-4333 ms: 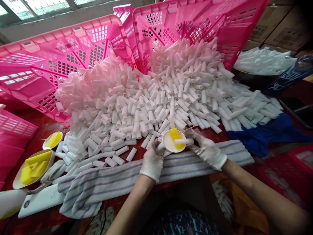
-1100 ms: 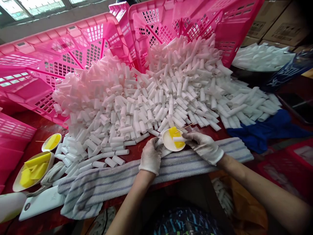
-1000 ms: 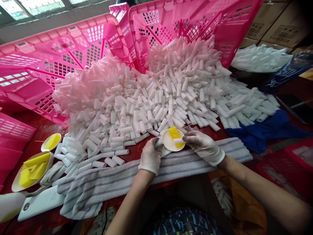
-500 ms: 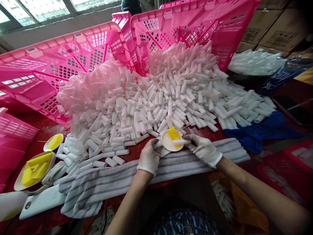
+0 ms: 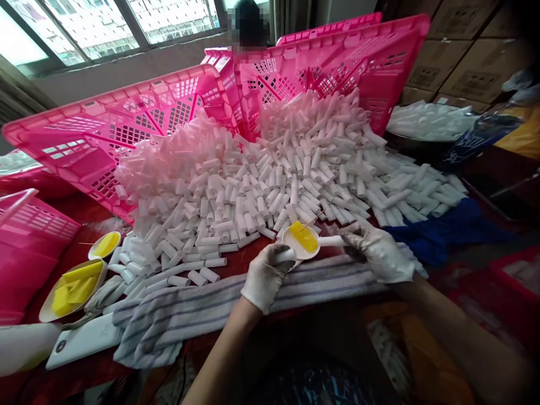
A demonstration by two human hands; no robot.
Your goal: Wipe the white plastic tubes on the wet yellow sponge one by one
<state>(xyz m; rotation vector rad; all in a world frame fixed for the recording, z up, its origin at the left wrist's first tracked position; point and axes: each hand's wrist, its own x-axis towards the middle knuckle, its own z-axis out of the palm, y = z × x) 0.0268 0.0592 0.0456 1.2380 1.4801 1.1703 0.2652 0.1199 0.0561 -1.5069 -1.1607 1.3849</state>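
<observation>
The person's gloved left hand [image 5: 265,275] was closed around a white tube [image 5: 286,256], gripped along its length, which presumably kept the end toward the dish [image 5: 292,244] free. The right hand [image 5: 375,250] pinched a second tube [image 5: 332,241] by its outer end, so that the inner end pointed at the dish. That dish sat between both hands, handy to either, with a yellow block [image 5: 306,241] in it. A toothpick [image 5: 314,218] slanted from the block, up and away from the left hand, probably so it cleared the fingers. Whether the left fingers also touched the dish could not be told. A striped towel [image 5: 320,283] ran below the hands, likely as padding; the heap [image 5: 253,185] of tubes lay just beyond them, within reach.
</observation>
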